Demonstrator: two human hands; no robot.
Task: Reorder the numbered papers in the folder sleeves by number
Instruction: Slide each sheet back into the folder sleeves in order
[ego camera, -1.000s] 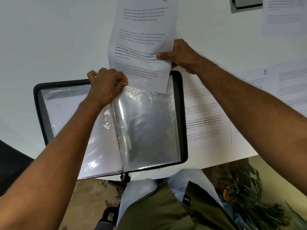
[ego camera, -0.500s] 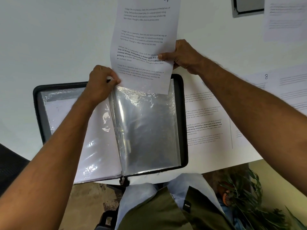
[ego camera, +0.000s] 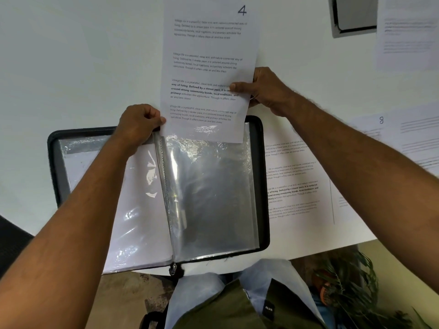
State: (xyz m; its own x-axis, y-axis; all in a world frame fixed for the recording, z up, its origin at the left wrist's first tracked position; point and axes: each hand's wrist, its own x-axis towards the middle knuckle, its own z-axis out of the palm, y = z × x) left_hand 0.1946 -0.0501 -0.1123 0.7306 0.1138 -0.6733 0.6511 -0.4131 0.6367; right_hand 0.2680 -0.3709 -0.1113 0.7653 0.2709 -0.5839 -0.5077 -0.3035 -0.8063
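A black zip folder (ego camera: 264,181) lies open on the white table, its clear sleeves (ego camera: 213,191) showing. The paper numbered 4 (ego camera: 209,65) stands over the top edge of the right-hand sleeve, its bottom edge at the sleeve's mouth. My right hand (ego camera: 263,91) pinches that paper at its right edge. My left hand (ego camera: 140,123) grips the top of the sleeve by the folder's spine, touching the paper's lower left corner. Whether the paper's edge is inside the sleeve, I cannot tell. A white sheet fills the left-hand sleeve (ego camera: 140,210).
More printed papers lie to the right of the folder: one partly under it (ego camera: 294,186), one numbered 8 (ego camera: 403,136), another at the top right (ego camera: 408,32). A grey device (ego camera: 351,15) sits at the top. The table edge runs below the folder; a plant (ego camera: 351,290) stands lower right.
Paper 4 and both hands have shifted slightly up and away from me. My left hand has moved from the sleeve's face to its top edge beside the paper's corner.
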